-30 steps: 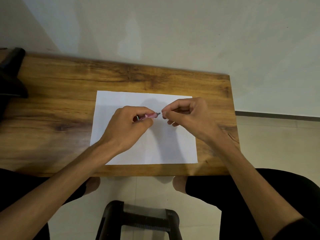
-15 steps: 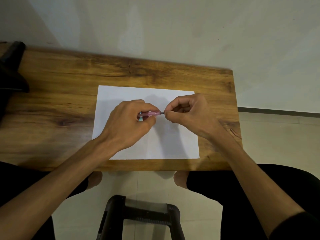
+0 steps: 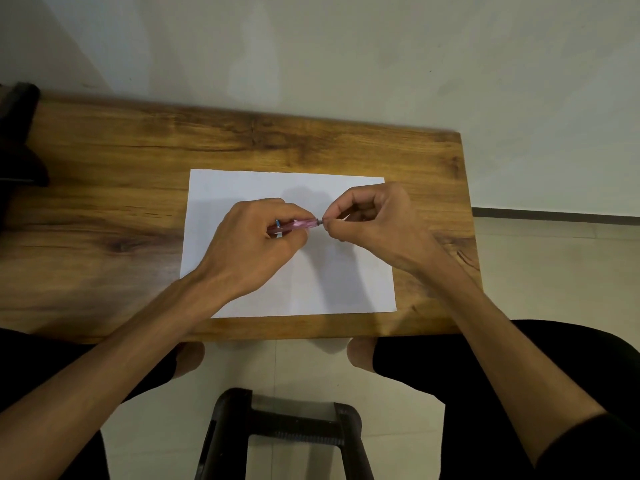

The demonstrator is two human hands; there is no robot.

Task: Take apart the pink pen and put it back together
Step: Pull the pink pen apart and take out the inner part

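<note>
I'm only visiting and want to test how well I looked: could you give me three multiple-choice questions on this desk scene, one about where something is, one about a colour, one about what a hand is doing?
1. Where does the sheet of paper lie?
A. on the wooden table
B. on the floor
C. on the person's lap

2. What colour is the barrel of the pen?
A. green
B. pink
C. black

3. What is the right hand doing?
A. lying flat on the paper
B. hanging off the table edge
C. pinching the dark tip end of the pen

Answers:
1 A, the white sheet rests flat on the wood, under both hands.
2 B, the see-through barrel between the hands is pink.
3 C, its thumb and fingers close on the tip end, while the left hand grips the barrel.
</note>
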